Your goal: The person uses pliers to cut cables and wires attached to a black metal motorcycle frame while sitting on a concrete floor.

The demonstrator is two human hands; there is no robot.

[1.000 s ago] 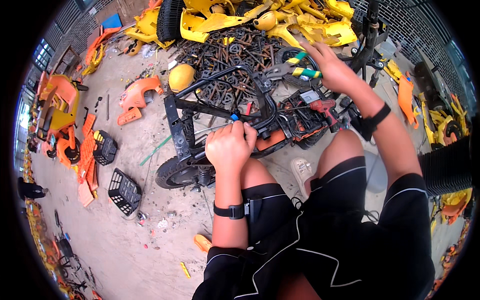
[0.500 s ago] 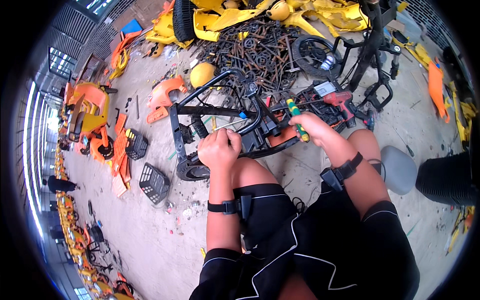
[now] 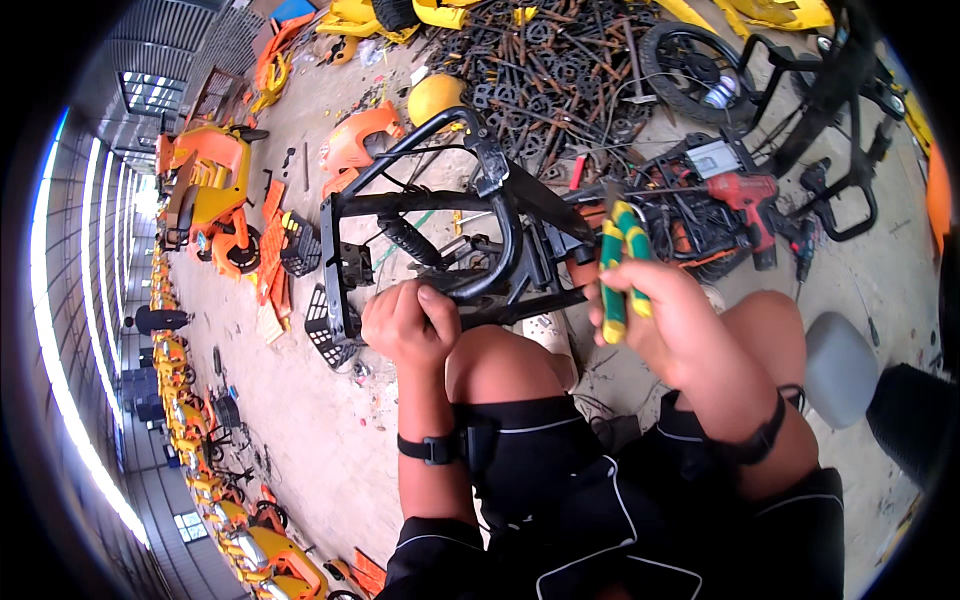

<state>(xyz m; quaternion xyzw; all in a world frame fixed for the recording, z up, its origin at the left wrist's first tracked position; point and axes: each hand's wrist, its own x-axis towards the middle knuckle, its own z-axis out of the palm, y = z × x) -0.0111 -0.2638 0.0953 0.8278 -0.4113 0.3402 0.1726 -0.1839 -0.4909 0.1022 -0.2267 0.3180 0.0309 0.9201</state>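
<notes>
My left hand (image 3: 410,325) is closed at the lower left of a black scooter frame (image 3: 480,280), seemingly gripping it, its fingertips hidden. To its right my right hand (image 3: 660,320) holds green-and-yellow handled pliers (image 3: 615,290) upright, fingers curled around the grips, near the frame's right part. The frame carries a black spring shock (image 3: 405,240). Behind my right hand lie a red cordless drill (image 3: 742,200) and a tangle of dark parts with wiring.
Beyond the frame are a rusty metal pile (image 3: 540,80), a loose wheel (image 3: 690,70) and a yellow helmet (image 3: 435,100). Right: a grey seat (image 3: 840,370). Left: black baskets (image 3: 300,245), orange panels and a long row of scooters (image 3: 215,450). A person (image 3: 160,320) is in the distance.
My right hand with the pliers has come down from above the frame to beside it and turned the handles upright. My left hand has shifted left along the frame. The view has swung.
</notes>
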